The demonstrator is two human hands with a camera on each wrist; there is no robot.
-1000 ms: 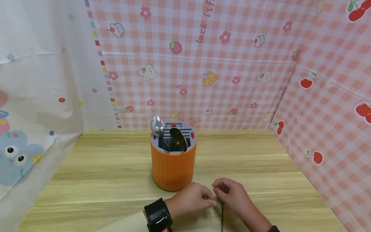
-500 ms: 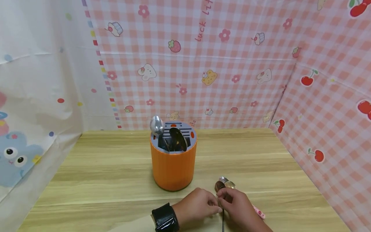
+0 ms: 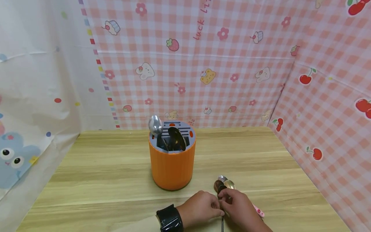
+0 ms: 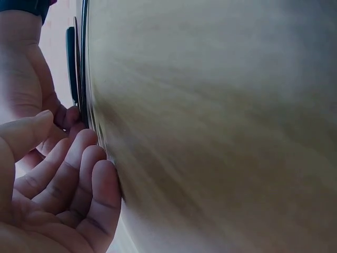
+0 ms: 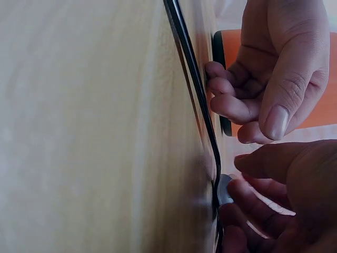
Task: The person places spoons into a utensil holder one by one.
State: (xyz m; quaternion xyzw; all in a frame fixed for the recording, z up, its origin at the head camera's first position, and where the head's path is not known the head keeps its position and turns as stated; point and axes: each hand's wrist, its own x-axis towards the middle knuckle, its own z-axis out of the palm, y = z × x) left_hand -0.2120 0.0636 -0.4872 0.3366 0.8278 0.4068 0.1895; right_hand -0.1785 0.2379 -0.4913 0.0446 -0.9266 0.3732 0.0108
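Observation:
Several spoons lie bunched on the table at the front: a silver bowl point(image 3: 222, 178), a gold bowl point(image 3: 230, 184) and a dark brown bowl point(image 3: 218, 185) show past the fingers. A thin black spoon handle point(image 3: 222, 224) runs toward the camera between the hands. My left hand point(image 3: 201, 207) rests beside it, fingers loosely curled, thumb apart from them in the left wrist view. My right hand point(image 3: 239, 206) lies over the spoons' necks; in the right wrist view its loose fingertips point(image 5: 243, 192) are right at the bent dark handle point(image 5: 192, 79), the thumb separate. The palm hides the spoons' middles.
An orange cutlery holder point(image 3: 172, 170) with a grey slotted top stands behind the left hand. A silver spoon point(image 3: 155, 125) and a dark ladle-like spoon point(image 3: 177, 138) stick out of it. A pink patterned handle point(image 3: 259, 211) shows beyond the right wrist. Patterned cloths point(image 3: 185, 58) wall the table.
Both hands have drawn slightly toward the camera, uncovering the spoon bowls and pink handle. The left hand has moved right, close beside the right hand. The holder stays put.

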